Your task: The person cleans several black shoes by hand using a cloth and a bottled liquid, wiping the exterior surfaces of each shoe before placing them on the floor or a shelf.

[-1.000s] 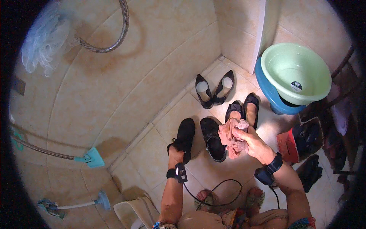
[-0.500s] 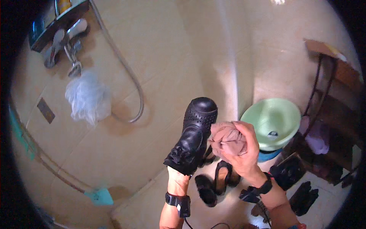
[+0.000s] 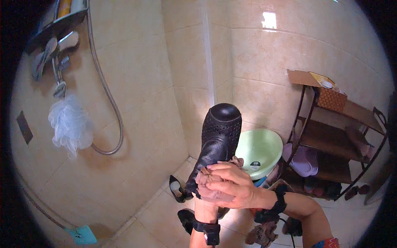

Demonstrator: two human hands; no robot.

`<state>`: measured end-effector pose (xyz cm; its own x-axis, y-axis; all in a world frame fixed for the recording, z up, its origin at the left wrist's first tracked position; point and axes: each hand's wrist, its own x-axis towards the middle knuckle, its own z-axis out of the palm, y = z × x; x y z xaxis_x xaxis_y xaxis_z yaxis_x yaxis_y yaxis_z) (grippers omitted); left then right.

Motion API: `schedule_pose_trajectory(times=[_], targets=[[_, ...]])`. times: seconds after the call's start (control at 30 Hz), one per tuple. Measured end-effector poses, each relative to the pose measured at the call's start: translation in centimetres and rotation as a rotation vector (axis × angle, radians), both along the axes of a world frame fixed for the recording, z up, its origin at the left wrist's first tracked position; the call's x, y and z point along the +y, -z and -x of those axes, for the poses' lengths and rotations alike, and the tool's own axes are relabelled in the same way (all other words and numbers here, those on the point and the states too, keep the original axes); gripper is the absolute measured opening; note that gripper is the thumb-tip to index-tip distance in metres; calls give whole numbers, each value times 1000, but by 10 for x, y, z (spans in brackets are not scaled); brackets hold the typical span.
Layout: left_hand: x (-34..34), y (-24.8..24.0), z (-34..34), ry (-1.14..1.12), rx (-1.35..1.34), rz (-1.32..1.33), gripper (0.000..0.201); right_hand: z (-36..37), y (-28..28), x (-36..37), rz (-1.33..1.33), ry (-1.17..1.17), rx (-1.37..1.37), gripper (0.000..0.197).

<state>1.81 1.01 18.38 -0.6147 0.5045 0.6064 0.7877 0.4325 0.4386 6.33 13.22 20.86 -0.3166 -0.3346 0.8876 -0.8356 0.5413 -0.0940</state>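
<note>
A black boot (image 3: 222, 126) with a rounded toe and small punched holes is held up in front of me, toe pointing away. My left hand (image 3: 205, 208) is pushed into its opening, so the boot rides on it; only the wrist shows and the fingers are hidden. Over the boot's ankle part, my right hand (image 3: 235, 184) presses a crumpled dusty-pink cloth (image 3: 209, 191). Its fingers are bent around the cloth, and a bit of it sticks out beyond the knuckles.
Behind the boot stands a pale green basin (image 3: 262, 144). A dark shoe rack (image 3: 331, 134) is at the right. Black shoes (image 3: 176, 188) lie on the floor. On the left wall hang a shower hose (image 3: 103, 82) and a white bath puff (image 3: 70, 122).
My right hand has brought the cloth from beside the boot down onto its ankle part. The view has shifted, so the basin and rack sit further left.
</note>
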Motion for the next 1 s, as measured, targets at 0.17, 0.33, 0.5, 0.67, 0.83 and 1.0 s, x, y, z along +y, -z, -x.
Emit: schedule_pose_trajectory(times=[0.17,0.33,0.5,0.67,0.83,1.0], targets=[[9,16,7,-9,254,-424,17,40,-59,22,-368,564,529,35],[13,14,-5,344,-424,-1079,18,16,-20,-7,-97,259,136,41],[10,82,21,671,-674,-1187,35,31,-51,-12,-507,393,285,31],[2,68,27,153,-51,-691,36,38,-40,-29,-318,363,214,32],[-20,10,19,9,-357,-53,40,34,-50,-27,-528,350,244,36],[-24,19,16,-12,-52,-383,42,42,-45,-45,-449,420,267,42]])
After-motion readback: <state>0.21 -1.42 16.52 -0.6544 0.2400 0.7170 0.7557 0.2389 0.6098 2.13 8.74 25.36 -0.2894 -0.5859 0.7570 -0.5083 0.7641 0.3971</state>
